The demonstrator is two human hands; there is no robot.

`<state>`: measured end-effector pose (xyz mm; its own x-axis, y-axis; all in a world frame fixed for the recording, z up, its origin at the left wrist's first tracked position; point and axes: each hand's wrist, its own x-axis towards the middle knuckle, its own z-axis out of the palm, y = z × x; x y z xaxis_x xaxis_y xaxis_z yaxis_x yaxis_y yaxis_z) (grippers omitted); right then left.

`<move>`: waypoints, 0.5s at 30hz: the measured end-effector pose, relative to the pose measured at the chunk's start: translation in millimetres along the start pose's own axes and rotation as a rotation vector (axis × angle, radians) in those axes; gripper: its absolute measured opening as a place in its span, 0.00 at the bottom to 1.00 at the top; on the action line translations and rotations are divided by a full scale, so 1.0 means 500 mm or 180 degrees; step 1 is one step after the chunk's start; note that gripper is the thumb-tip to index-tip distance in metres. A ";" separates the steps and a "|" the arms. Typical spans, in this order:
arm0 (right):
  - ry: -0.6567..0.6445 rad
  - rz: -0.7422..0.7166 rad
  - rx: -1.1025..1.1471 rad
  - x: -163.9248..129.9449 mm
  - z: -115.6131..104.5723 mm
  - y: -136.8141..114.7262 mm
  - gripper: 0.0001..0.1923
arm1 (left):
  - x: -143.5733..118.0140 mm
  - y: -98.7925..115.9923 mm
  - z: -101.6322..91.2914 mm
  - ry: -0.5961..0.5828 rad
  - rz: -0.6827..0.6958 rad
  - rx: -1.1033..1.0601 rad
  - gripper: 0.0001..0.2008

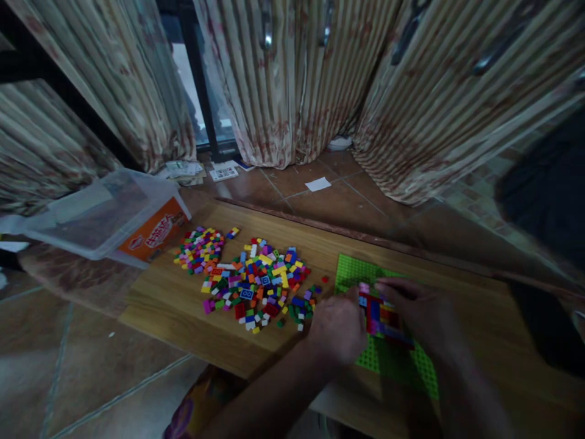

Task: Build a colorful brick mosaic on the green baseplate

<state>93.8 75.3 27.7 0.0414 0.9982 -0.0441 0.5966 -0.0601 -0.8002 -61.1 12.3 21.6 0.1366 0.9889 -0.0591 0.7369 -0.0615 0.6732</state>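
A green studded baseplate [372, 356] lies on the wooden table, with a flat build of toy bricks [375, 317] in red, blue, purple and yellow on it. My left hand [340, 326] is closed at the build's left edge, its fingertips mostly hidden, beside a pink brick [364, 287]. From the right, my right hand [423, 311] reaches over the build with bent fingers. Its fingertips touch the far edge and cover part of the bricks. Whether a loose brick sits in either hand cannot be made out.
Loose toy bricks [260, 280] are spread left of the baseplate, with a denser pile of small ones [201, 250] further left. A clear plastic bin [105, 210] with an orange label stands at the table's [159, 305] left end. A dark flat object [546, 326] lies at the right.
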 end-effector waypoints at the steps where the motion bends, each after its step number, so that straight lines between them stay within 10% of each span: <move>1: 0.0173 -0.0031 -0.0022 -0.001 0.000 0.000 0.15 | -0.001 0.000 -0.001 0.0058 -0.0019 -0.0069 0.19; 7: 0.0555 -0.0531 0.0004 -0.030 0.039 -0.035 0.16 | -0.001 0.000 -0.037 0.0845 -0.0231 -0.1045 0.10; 15: -0.0126 -0.1094 0.0139 -0.077 0.137 -0.095 0.12 | 0.007 -0.060 -0.136 0.2537 -0.0423 -0.2599 0.11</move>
<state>9.1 40.2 26.6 -0.1878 0.9595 0.2099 0.5354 0.2792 -0.7971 -127.6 26.7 51.4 -0.5825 0.8036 0.1220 0.0254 -0.1321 0.9909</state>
